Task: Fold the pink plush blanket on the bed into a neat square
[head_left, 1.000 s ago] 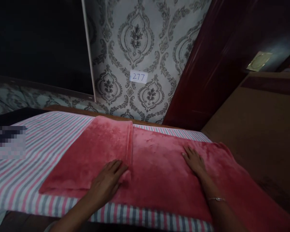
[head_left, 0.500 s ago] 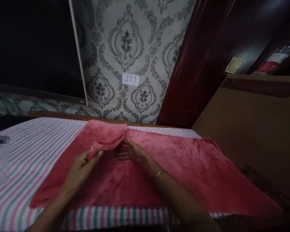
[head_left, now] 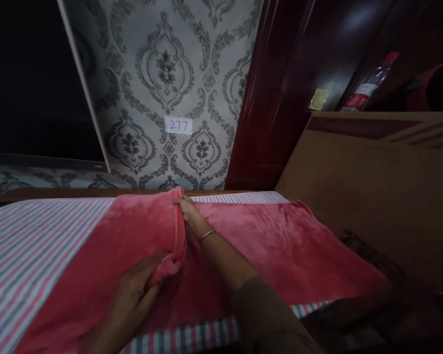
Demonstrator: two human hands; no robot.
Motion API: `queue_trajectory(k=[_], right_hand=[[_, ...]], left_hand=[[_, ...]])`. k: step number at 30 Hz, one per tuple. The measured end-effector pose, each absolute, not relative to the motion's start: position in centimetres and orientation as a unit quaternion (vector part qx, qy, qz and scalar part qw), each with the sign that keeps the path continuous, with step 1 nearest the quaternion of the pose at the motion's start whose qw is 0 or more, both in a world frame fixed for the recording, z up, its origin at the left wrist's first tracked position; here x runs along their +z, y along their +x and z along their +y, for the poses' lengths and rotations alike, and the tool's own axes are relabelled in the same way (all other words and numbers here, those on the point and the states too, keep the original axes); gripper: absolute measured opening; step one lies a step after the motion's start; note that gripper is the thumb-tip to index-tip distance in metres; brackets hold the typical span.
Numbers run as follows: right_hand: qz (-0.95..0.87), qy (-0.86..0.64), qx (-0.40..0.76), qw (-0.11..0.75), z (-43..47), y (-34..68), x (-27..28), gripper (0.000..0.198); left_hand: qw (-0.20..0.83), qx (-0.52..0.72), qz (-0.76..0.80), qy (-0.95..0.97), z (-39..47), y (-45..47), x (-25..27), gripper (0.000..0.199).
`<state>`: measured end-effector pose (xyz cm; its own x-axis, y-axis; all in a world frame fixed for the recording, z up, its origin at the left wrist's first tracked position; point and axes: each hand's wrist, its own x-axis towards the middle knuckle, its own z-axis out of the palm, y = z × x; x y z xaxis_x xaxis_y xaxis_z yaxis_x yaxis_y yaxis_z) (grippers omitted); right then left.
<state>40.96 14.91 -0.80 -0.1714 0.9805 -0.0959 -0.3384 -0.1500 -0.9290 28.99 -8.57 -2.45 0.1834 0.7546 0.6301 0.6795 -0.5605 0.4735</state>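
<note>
We seem to be straightening the folded edge [head_left: 178,231] of the pink blanket [head_left: 258,246], which spreads over the striped cover [head_left: 59,236] from eight round to four o'clock in our view; the fingers of our left hand [head_left: 135,290] are closed on that edge's near end, and those of our right hand [head_left: 188,210], at about one o'clock from it, pinch the far end. The next move, we judge, calls for an even pull between the two — firm enough that the plush layers don't slip. Half a second ago our right fingers were loose beside a turned-back flap — now they grip.
</note>
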Motion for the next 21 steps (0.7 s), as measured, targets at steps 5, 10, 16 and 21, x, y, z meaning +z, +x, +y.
queue_trajectory(k=[5,10,16,21], right_hand=[[-0.434,-0.411,0.583,0.55,15.0,47.6,-0.8,0.04],[-0.425,-0.474,0.568,0.522,12.6,53.0,-4.6,0.035],[-0.43,-0.478,0.558,0.524,12.9,53.1,-6.9,0.039],[-0.438,-0.462,0.551,0.54,14.4,53.0,-6.9,0.059]], left_hand=[[-0.007,0.418,0.396,0.817,-8.5,33.5,-3.6,0.048],[0.014,0.287,0.397,0.872,-8.7,38.7,-5.0,0.053],[-0.041,0.227,0.408,0.883,-9.4,39.6,-7.6,0.059],[-0.08,0.262,0.386,0.881,-9.6,39.1,-7.4,0.051]])
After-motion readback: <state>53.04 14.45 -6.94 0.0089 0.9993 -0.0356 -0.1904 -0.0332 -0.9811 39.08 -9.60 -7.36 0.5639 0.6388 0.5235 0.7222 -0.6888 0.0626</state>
